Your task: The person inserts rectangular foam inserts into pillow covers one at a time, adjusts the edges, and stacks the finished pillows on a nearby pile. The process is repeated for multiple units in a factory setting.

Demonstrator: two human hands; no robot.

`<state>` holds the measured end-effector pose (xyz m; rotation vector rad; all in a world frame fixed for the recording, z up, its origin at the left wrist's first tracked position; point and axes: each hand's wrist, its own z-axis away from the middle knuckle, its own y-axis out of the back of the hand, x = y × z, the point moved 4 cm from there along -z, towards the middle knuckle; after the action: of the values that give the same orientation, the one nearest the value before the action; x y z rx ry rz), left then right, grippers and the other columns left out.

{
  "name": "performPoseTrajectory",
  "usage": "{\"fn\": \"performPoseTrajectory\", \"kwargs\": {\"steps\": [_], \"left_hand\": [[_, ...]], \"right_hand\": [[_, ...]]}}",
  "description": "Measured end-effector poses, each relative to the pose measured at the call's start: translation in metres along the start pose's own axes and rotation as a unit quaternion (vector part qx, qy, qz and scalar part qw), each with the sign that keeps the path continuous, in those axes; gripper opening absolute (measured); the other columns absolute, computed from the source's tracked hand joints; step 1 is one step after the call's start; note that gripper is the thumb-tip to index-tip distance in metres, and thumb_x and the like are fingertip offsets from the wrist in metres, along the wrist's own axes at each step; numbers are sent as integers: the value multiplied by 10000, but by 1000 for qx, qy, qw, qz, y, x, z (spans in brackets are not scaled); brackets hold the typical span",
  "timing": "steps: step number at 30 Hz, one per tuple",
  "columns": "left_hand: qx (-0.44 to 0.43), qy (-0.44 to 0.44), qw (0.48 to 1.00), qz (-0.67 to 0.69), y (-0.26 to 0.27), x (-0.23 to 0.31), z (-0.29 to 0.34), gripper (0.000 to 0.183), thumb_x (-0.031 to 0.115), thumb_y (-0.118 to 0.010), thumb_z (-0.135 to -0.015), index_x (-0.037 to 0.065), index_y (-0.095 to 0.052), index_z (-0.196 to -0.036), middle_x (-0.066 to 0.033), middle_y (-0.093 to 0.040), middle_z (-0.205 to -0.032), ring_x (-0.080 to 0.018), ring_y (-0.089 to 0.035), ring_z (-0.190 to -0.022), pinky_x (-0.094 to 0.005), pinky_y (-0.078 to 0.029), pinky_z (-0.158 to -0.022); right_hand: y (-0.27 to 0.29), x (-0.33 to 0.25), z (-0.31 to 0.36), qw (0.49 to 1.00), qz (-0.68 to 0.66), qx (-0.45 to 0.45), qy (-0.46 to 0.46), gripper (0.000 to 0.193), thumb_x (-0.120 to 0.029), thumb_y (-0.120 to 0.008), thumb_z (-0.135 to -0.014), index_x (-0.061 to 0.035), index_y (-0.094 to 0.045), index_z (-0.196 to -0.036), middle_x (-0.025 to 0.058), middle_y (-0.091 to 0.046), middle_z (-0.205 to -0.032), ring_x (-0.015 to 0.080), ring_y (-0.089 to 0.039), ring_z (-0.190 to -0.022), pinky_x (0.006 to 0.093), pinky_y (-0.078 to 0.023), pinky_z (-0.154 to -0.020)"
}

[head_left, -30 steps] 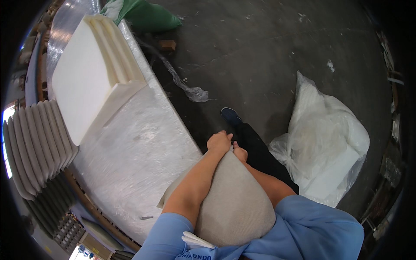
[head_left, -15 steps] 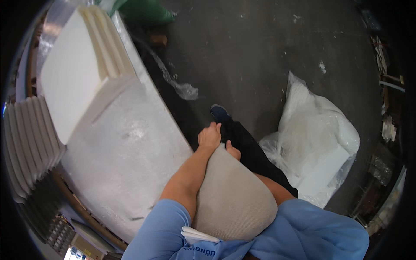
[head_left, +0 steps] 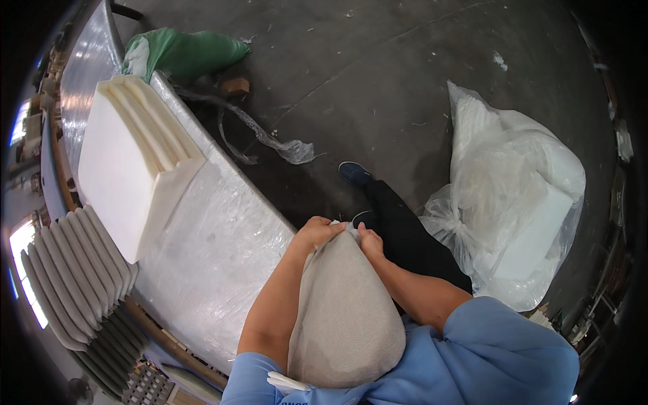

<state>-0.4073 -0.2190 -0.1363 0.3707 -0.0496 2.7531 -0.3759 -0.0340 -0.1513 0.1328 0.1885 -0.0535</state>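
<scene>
A beige fabric-covered cushion (head_left: 345, 314) rests against my body, its wide rounded end at my shirt and its narrower end pointing away. At that far end, my left hand (head_left: 320, 234) pinches the left part of the fabric edge. My right hand (head_left: 370, 241) is closed on the same edge just to the right, thumb on top. A small whitish bit shows between the two hands. What lies under the cushion is hidden.
On my left stands a plastic-wrapped table (head_left: 223, 250) with several white foam pads (head_left: 121, 175). Beyond its left edge are stacked grey cushions (head_left: 77, 270). A green sack (head_left: 196, 54) lies far left, a clear bag of white foam (head_left: 513, 202) on the floor right, and plastic film (head_left: 293, 150) ahead.
My hands have drawn apart, and my right hand has come up onto the cushion's far edge beside the left. The cushion lies slightly further left in view, and more of the table shows.
</scene>
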Motion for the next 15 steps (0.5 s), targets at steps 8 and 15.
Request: {"fn": "performPoseTrajectory", "kwargs": {"steps": [8,15], "left_hand": [[78,-68,995,8,-26,-4,-4,498,409,-599,-1023,-7,-698,-1280,-230,-722,-1224,-365,-669,-1201,-399,-504,-1030],[178,-101,977,-59,-26,-12,-15,513,445,-552,-1025,-4,-744,-1182,-232,-719,-1207,-404,-657,-1197,-453,-499,-1052]], "right_hand": [[-13,-14,-59,907,410,64,69,558,-482,-621,-957,37,-763,-1108,261,-707,-1244,363,-654,-1239,395,-468,-1074],[-23,-17,-85,849,511,100,92,414,-351,-592,-903,-25,-793,-1057,218,-732,-1191,381,-687,-1170,445,-524,-1018]]}}
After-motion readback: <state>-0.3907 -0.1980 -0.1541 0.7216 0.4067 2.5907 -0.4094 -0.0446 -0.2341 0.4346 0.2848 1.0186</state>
